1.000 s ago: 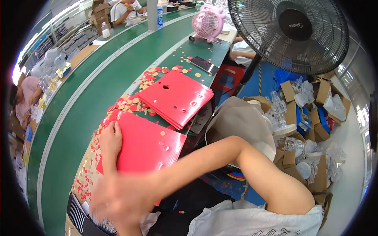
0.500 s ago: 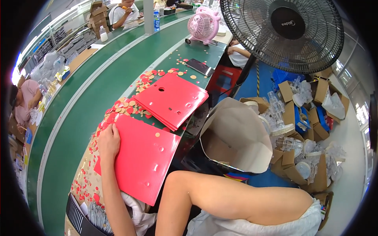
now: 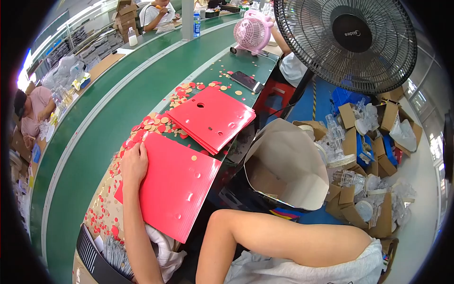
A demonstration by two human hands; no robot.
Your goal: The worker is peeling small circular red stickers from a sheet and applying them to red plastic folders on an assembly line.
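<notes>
A stack of glossy red sheets (image 3: 177,189) with a few round cut marks lies tilted over the near table edge. My left hand (image 3: 135,163) is at its far left corner, fingers bent together over the edge; the fingertips are partly hidden. Beyond it rests a second red stack (image 3: 213,118), with a round hole and smaller cut-outs. Red and tan discs (image 3: 153,124) lie heaped beside both stacks. My right arm (image 3: 283,239) crosses the lower right, bent at the elbow; its hand is out of view.
An open bag (image 3: 288,165) stands right of the stacks. A phone (image 3: 246,81), a pink fan (image 3: 253,32) and a large black fan (image 3: 350,38) are farther off. Boxes of clear plastic parts (image 3: 359,203) fill the right floor. People sit across the green conveyor (image 3: 94,142).
The whole view has shifted slightly. My left hand stays at the corner of the near red stack, and the stacks lie as before.
</notes>
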